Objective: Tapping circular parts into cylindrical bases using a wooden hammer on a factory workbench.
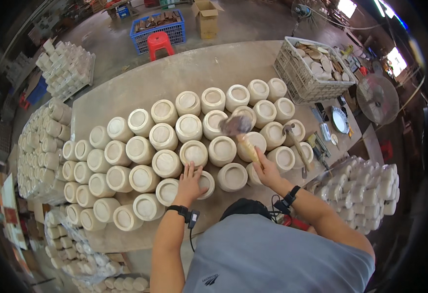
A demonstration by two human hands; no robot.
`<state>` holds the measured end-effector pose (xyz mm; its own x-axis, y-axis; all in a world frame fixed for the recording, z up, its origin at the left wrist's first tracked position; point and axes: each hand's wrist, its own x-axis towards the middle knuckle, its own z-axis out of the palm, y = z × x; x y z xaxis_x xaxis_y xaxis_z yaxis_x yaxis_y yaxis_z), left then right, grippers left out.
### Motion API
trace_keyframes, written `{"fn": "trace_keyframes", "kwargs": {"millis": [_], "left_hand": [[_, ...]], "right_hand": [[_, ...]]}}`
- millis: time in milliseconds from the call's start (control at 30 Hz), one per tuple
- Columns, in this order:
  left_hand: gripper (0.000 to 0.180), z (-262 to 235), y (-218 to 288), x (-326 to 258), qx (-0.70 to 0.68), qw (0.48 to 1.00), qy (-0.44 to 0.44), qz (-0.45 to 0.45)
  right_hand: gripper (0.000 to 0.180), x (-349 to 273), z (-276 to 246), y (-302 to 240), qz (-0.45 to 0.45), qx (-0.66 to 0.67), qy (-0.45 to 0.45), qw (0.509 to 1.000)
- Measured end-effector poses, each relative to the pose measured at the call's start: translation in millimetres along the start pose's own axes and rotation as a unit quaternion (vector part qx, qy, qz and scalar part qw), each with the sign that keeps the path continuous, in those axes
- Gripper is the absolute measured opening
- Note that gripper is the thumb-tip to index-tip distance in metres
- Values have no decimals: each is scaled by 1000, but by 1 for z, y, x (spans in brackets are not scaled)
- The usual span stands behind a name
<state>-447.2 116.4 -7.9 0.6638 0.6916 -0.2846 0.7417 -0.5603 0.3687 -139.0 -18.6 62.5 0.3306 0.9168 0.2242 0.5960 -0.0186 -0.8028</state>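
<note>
Rows of pale, rounded wooden pots [161,136] stand on a board-topped table, each with a disc-shaped round area in its upper face. In my right hand [268,172] is a mallet [246,144], gripped by its light handle. Its dark head [237,125], blurred by motion, is over pots right of the middle; whether it touches one I cannot tell. My left hand [190,185] is open, fingers spread, with its fingertips at the near side of one pot [193,153] and its thumb by another pot [205,184]. A claw hammer [299,148] lies across pots on the right.
A grey crate [299,80] of thin wooden discs sits at the table's far right, near a round-framed mirror-like dish [340,120] and small tools. Wrapped stacks of pots [358,193] flank the table. Beyond are a red stool [159,45], a blue crate [138,41] and a fan [377,100].
</note>
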Motion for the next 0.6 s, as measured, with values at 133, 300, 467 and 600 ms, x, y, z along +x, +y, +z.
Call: {"fn": "trace_keyframes", "kwargs": {"millis": [133, 300, 467, 600], "left_hand": [[103, -13, 6, 0, 18, 999, -26, -11], [100, -17, 9, -5, 47, 999, 14, 4], [96, 18, -1, -35, -9, 995, 102, -22], [89, 14, 16, -69, -10, 993, 115, 15]], "right_hand": [[70, -22, 3, 21, 72, -189, -229, 952], [65, -23, 6, 8, 126, -113, -184, 968], [59, -44, -36, -23, 6, -25, -62, 998], [55, -92, -64, -4, 24, -21, -94, 995]]}}
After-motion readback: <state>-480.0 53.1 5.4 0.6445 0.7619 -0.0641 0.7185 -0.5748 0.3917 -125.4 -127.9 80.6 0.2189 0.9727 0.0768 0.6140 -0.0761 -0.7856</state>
